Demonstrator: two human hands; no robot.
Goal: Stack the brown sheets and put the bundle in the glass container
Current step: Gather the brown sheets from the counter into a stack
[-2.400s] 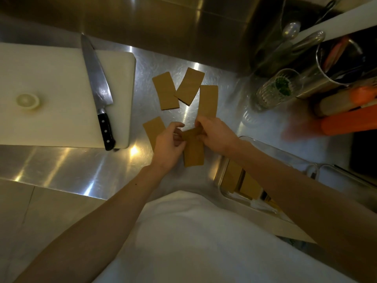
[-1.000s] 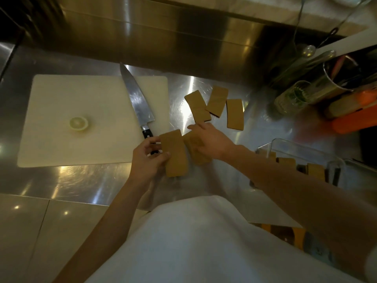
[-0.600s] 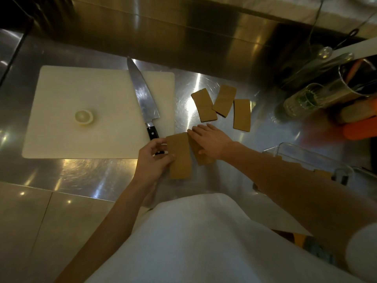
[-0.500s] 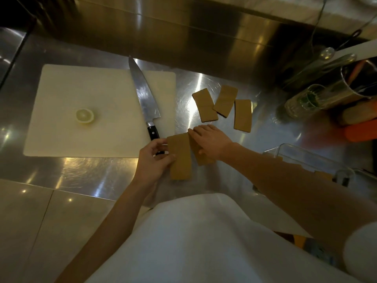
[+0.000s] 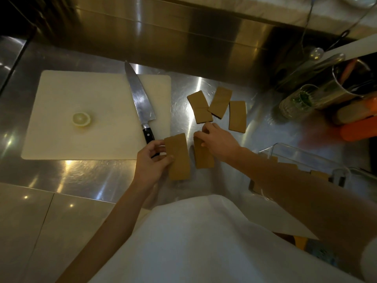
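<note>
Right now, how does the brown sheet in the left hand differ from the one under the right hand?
The left hand grips its sheet by the long left edge, fully exposed; the right hand covers the top of its sheet from above. The left-hand sheet looks longer and reaches nearer the person; the right-hand sheet shows less. A narrow strip of counter separates them. Both are brown rectangles, set lengthwise.

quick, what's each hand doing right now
Left hand: closed on a brown sheet, gripping its left edge.
Right hand: fingers down on a second sheet lying on the counter; a firm grip cannot be told.
</note>
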